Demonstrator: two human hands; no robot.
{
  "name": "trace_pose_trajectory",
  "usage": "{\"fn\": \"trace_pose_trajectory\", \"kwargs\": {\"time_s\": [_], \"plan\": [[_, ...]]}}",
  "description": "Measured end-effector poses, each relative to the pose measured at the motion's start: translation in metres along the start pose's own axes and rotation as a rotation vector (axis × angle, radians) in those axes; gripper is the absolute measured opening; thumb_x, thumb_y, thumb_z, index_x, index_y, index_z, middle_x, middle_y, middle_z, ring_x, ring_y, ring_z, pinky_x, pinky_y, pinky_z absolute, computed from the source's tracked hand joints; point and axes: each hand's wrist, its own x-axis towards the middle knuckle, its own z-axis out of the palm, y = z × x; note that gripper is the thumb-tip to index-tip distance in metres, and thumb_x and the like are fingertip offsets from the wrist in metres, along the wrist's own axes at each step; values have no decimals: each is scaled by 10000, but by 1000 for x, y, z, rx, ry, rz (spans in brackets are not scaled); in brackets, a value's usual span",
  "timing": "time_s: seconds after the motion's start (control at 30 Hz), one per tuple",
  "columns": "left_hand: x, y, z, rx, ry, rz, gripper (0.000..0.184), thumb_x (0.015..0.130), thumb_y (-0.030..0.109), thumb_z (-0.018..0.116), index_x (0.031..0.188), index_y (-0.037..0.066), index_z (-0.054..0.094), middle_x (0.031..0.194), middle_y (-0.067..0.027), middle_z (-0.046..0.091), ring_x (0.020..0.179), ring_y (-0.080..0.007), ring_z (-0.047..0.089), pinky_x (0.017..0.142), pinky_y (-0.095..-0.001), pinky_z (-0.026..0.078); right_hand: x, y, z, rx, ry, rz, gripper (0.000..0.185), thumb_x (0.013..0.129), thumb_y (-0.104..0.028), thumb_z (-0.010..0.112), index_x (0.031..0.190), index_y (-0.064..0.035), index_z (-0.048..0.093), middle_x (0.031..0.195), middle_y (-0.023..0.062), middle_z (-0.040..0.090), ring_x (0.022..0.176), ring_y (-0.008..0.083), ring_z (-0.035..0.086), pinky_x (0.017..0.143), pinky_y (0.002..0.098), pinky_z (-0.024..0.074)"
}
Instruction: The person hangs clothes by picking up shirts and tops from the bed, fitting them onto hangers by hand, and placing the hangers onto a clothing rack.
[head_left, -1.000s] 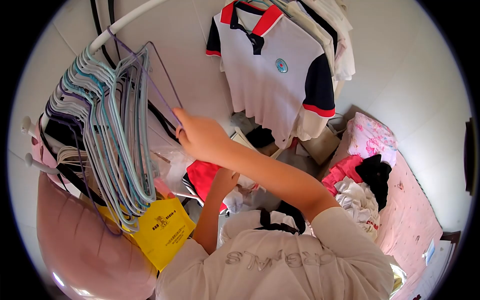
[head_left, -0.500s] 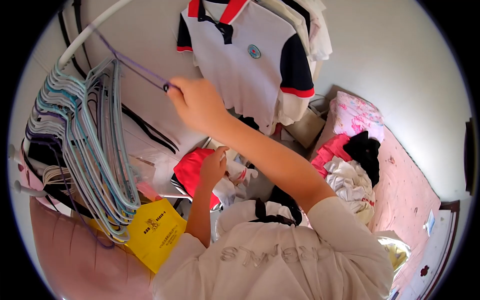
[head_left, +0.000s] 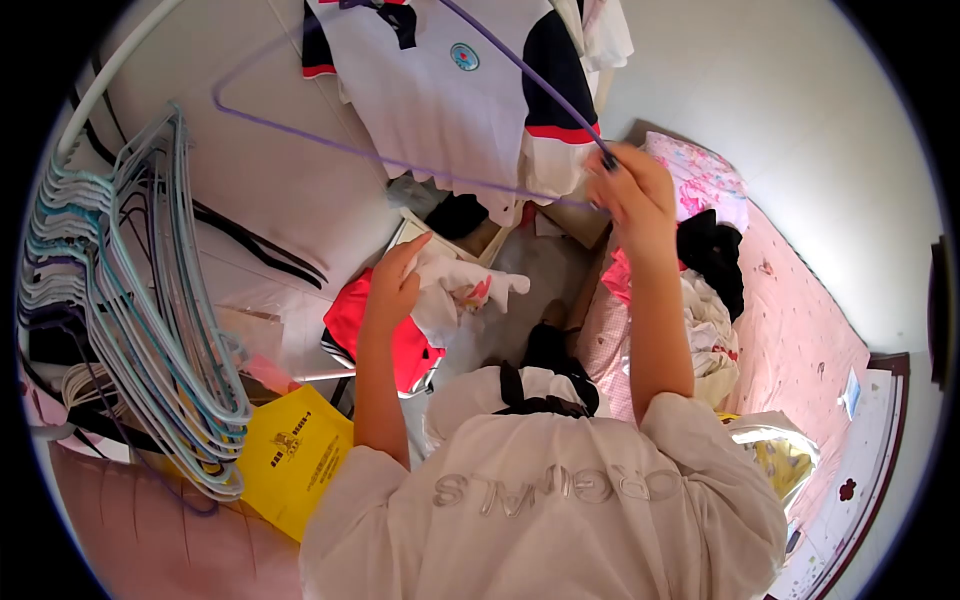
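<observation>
A purple hanger (head_left: pixel 300 133) is in my right hand (head_left: pixel 635 190); the fingers close on one corner, and the hanger stretches leftward in front of a hanging white polo shirt (head_left: pixel 430 110) with navy sleeves and red trim. Lower down, my left hand (head_left: pixel 396 285) is at the edge of a white garment (head_left: pixel 450 290) with a red and pink print. Its index finger points up and the other fingers curl against the cloth, their grip partly hidden. Just below and left of that hand lies a red cloth (head_left: pixel 350 310).
Many light blue and grey hangers (head_left: pixel 150 300) hang from a curved white rail (head_left: pixel 115 65) on the left. Below them are a yellow bag (head_left: pixel 295 450) and a pink balloon-like object (head_left: pixel 140 520). Clothes (head_left: pixel 712 265) and a floral pillow (head_left: pixel 700 175) lie on a pink bed (head_left: pixel 790 290).
My right hand has taken the purple hanger away from the rail and moved right with it. My left hand and the white garment have risen slightly in view. The view has shifted.
</observation>
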Motion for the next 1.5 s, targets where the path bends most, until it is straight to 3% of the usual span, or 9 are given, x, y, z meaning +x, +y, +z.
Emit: {"fn": "trace_pose_trajectory", "kwargs": {"time_s": [0.13,0.17,0.3,0.57,0.77,1.0,1.3,1.4,1.5], "plan": [[7,1,6,-203,31,-90,601,600,-89,358,1174,18,501,1081,-118,552,986,-182,513,876,-242,355,-55,30,-74,-6,45,-10,346,858,-258,491,616,-20,427,491,-30,320,447,65,259,448,231,224],[8,1,6,-231,15,-106,615,593,-95,354,1181,18,496,1102,-113,544,1009,-177,504,890,-239,343,-72,37,-101,75,-23,22,307,838,-226,515,745,65,545,533,1,408,470,66,334,443,218,247],[20,-3,5,-335,-51,-139,648,569,-105,347,1192,8,487,1157,-110,524,1074,-175,480,930,-241,314,-130,33,-159,-51,172,126,282,819,-173,543,672,67,553,455,-8,374,401,58,304,403,216,235],[53,29,8,-235,-278,1,653,552,-89,362,1185,7,492,1135,-109,548,1062,-170,499,907,-237,340,-158,13,-198,-180,197,162,272,800,-168,579,642,53,584,443,-8,403,377,46,309,377,211,213],[61,44,17,-82,-433,35,658,550,-83,384,1177,65,519,987,-99,580,793,-142,516,721,-216,404,-137,-7,-196,-436,74,73,136,746,-57,552,700,60,605,545,30,542,431,63,409,414,200,296],[74,94,52,-61,-350,228,606,588,-77,425,1164,80,529,888,-91,583,530,-128,378,487,-222,341,-121,1,-169,-552,12,52,109,682,43,569,779,50,617,623,72,595,532,85,509,484,212,378],[84,123,58,129,-322,199,391,714,-7,503,1095,64,554,868,-139,589,588,-239,488,530,-295,417,-141,70,-130,-80,88,197,160,768,-108,582,751,44,628,511,10,484,447,41,387,410,201,278],[89,103,49,198,-240,371,268,752,99,587,1016,52,579,848,-137,596,597,-275,508,567,-319,437,-144,76,-132,108,168,186,234,765,-176,589,702,48,616,483,3,466,413,54,356,433,217,295],[91,95,33,344,-308,329,225,750,188,629,913,37,588,765,-136,586,590,-299,506,558,-331,422,-147,89,-142,195,201,167,258,764,-198,591,678,45,610,463,6,448,403,69,350,450,234,314]]}}
